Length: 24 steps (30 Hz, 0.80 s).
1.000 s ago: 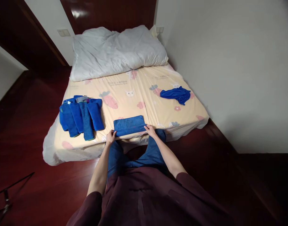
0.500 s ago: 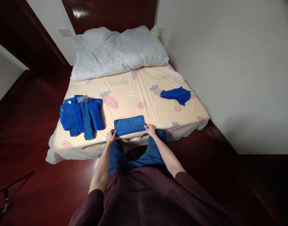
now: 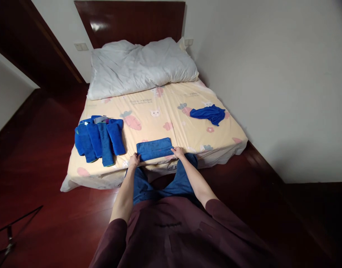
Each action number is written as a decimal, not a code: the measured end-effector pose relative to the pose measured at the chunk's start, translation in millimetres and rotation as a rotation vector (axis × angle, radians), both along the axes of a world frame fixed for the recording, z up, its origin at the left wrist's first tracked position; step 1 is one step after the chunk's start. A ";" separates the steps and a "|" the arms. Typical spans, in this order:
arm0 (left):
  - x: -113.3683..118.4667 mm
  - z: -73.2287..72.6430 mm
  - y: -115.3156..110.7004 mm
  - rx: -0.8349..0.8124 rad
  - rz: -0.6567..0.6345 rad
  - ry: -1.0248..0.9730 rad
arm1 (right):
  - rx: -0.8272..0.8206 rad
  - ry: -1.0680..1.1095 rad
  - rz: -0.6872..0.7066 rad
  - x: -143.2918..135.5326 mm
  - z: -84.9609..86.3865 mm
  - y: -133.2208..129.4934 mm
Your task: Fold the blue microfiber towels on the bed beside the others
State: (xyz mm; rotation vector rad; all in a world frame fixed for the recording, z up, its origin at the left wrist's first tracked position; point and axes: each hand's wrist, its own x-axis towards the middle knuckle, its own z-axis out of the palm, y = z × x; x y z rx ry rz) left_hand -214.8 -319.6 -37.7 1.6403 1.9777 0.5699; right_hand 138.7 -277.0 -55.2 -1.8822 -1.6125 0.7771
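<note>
A blue towel (image 3: 154,149), folded into a flat rectangle, lies at the near edge of the bed (image 3: 156,130). My left hand (image 3: 134,160) pinches its near left corner. At the right end, my right hand (image 3: 177,152) has the towel's edge between thumb and fingers. To the left rests a pile of several rolled or folded blue towels (image 3: 102,139), with a bit of grey and purple cloth at its back. A crumpled blue cloth (image 3: 209,114) lies on the right side of the bed.
A pale quilt (image 3: 143,69) is bunched at the head of the bed, before a dark wooden headboard (image 3: 131,20). A white wall (image 3: 260,82) runs close along the right side. On the floor at lower left stands a black metal stand (image 3: 10,238).
The view has tilted up slightly, showing more of the headboard. Both hands keep their hold on the folded towel, which looks nearly the same.
</note>
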 end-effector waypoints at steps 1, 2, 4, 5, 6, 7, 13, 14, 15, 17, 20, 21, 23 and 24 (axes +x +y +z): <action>2.9 2.8 -1.8 -0.004 0.017 0.016 | 0.015 -0.003 0.004 -0.5 1.1 -2.2; 5.6 5.4 -4.8 -0.004 0.032 0.029 | 0.031 -0.007 0.009 -0.7 1.9 -5.9; 8.5 10.2 -14.9 0.017 0.039 0.042 | 0.065 -0.018 0.016 0.9 2.2 -18.0; 8.5 12.2 -22.1 0.052 0.028 0.054 | 0.080 -0.024 0.019 3.1 1.9 -26.0; 7.5 13.9 -30.6 0.100 0.009 0.074 | 0.094 -0.030 0.021 6.1 1.5 -34.8; 5.7 15.5 -40.0 0.154 -0.021 0.100 | 0.106 -0.035 0.020 9.9 1.2 -44.0; -2.1 20.5 -82.2 0.302 -0.360 0.203 | 0.274 -0.171 0.190 26.2 11.5 -84.5; -0.2 20.3 -82.6 0.303 -0.408 0.205 | 0.303 -0.212 0.252 24.9 14.8 -87.0; 2.8 19.7 -81.2 0.300 -0.446 0.208 | 0.323 -0.247 0.316 22.2 18.0 -88.2; 10.5 17.6 -74.6 0.286 -0.498 0.225 | 0.350 -0.303 0.454 14.1 22.4 -87.9; 22.2 12.6 -62.4 0.254 -0.527 0.260 | 0.349 -0.356 0.598 0.3 22.3 -82.0; 25.1 10.6 -58.9 0.239 -0.516 0.268 | 0.329 -0.369 0.608 -3.5 20.8 -78.9; 29.0 7.1 -52.7 0.207 -0.474 0.281 | 0.269 -0.388 0.588 -9.1 17.4 -71.5; 30.0 5.8 -49.6 0.188 -0.453 0.283 | 0.240 -0.391 0.570 -11.0 16.0 -67.4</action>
